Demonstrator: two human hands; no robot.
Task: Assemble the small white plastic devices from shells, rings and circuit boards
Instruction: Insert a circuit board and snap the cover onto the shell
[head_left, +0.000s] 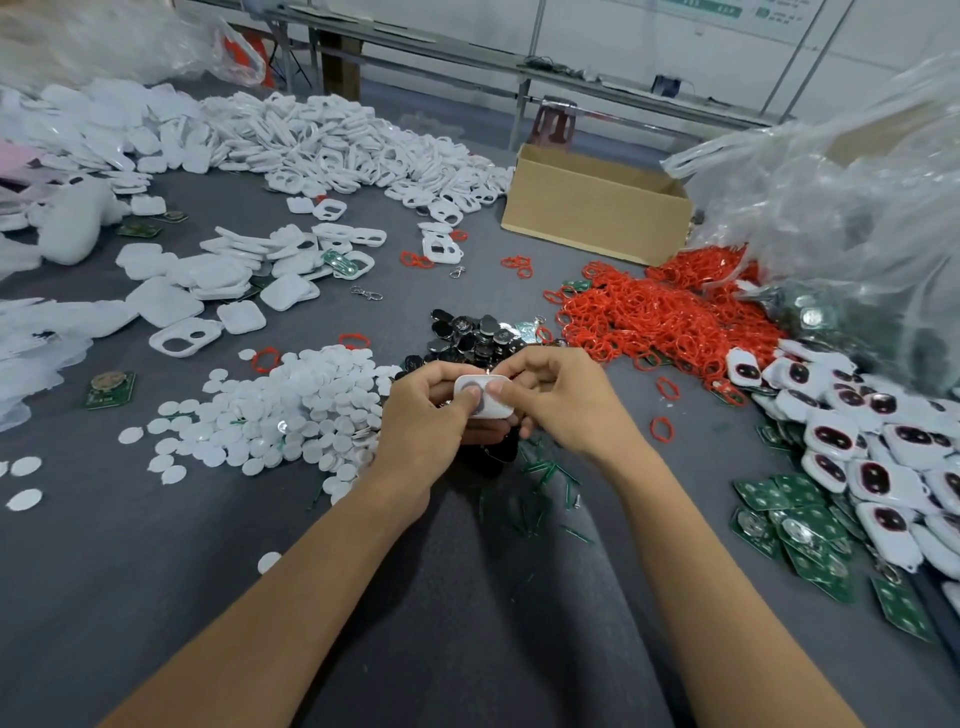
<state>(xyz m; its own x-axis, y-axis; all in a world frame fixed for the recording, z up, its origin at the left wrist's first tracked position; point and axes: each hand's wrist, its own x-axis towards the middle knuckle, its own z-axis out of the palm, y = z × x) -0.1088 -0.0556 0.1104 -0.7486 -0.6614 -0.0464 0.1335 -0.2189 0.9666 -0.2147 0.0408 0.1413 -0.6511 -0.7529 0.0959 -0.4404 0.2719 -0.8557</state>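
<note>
Tightly left hand (423, 415), right hand (569, 400) fingers (524, 367) pinch device (497, 411).

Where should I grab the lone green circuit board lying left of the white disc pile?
Likely from above, pinching the circuit board by its opposite straight edges: it lies flat, apart from the white discs, with a round component on top.

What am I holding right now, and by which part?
One small white shell, between both hands: the left hand grips its left end, the right hand its right end.
</note>
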